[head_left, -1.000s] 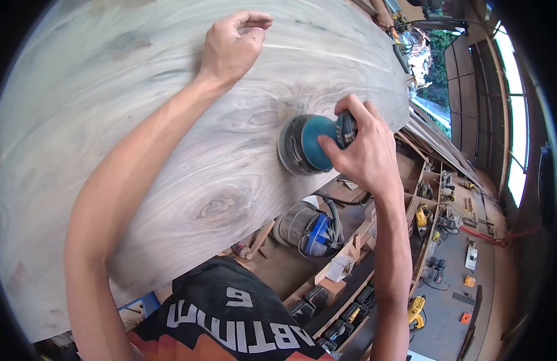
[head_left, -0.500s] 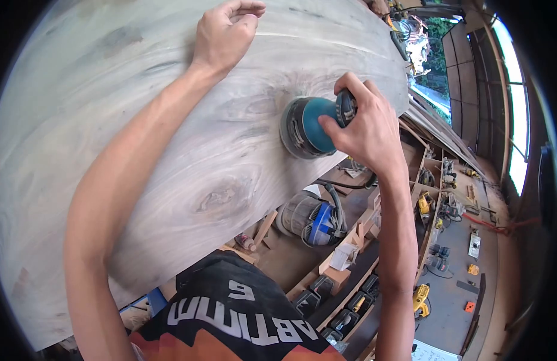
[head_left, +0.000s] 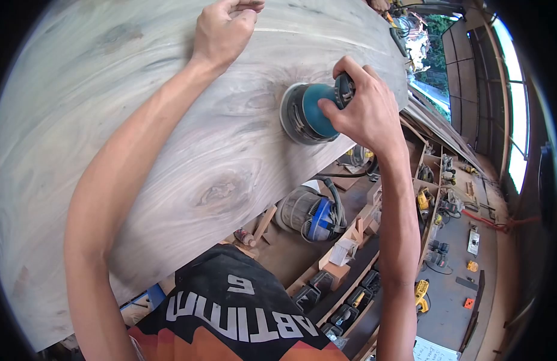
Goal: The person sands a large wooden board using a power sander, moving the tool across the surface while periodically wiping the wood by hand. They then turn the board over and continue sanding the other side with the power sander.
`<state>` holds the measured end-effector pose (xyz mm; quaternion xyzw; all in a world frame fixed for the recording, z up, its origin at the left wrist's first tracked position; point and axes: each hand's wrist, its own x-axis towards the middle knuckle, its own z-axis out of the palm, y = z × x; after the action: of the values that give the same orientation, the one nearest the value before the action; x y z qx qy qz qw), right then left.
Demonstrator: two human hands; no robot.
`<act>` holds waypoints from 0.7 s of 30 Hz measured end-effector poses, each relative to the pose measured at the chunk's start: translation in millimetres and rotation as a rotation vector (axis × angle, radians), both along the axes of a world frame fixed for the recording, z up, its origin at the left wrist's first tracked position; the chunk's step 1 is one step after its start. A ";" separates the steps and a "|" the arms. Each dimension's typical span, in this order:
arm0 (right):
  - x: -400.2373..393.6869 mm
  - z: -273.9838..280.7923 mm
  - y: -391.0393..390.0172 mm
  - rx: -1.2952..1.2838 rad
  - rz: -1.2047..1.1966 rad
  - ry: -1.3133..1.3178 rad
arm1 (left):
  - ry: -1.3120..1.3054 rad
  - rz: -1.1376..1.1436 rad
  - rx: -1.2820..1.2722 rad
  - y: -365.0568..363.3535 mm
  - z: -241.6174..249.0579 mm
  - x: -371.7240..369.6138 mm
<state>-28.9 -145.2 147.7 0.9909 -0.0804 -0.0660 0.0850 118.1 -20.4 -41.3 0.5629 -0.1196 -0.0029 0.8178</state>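
Observation:
My right hand point(head_left: 372, 111) is wrapped round the top of a teal and black random orbital sander point(head_left: 319, 111). Its round pad rests on a broad, pale wood slab point(head_left: 140, 198) near the slab's right edge, tilted in my view. Grain swirls and a knot mark the wood. My left hand point(head_left: 223, 33) hovers over or rests on the slab's far part, its fingers curled in and nothing visible in them. The upper frame edge cuts off some of those fingertips.
Below the slab's edge stands a shop vacuum point(head_left: 311, 213) with a hose. Shelves with wooden dividers hold black cases point(head_left: 314, 289) and power tools. A yellow tool point(head_left: 421, 296) lies on the grey board at right. Long planks point(head_left: 438, 129) lean beyond the slab.
My right hand and the sander have shifted slightly toward the top of the view. My left hand has barely moved, with its fingers slightly nearer the upper frame edge.

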 end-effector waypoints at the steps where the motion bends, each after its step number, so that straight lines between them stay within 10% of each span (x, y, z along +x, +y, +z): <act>1: 0.0 0.2 -0.2 -0.011 0.007 0.005 | -0.012 0.004 0.005 -0.7 0.6 -0.4; 21: -7.3 1.9 13.3 0.095 -0.005 0.029 | -0.018 0.024 0.035 2.1 0.0 3.1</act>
<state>-36.2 -131.9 149.6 0.9926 -0.0786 -0.0842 0.0386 121.2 -18.4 -41.4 0.5786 -0.1202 0.0099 0.8067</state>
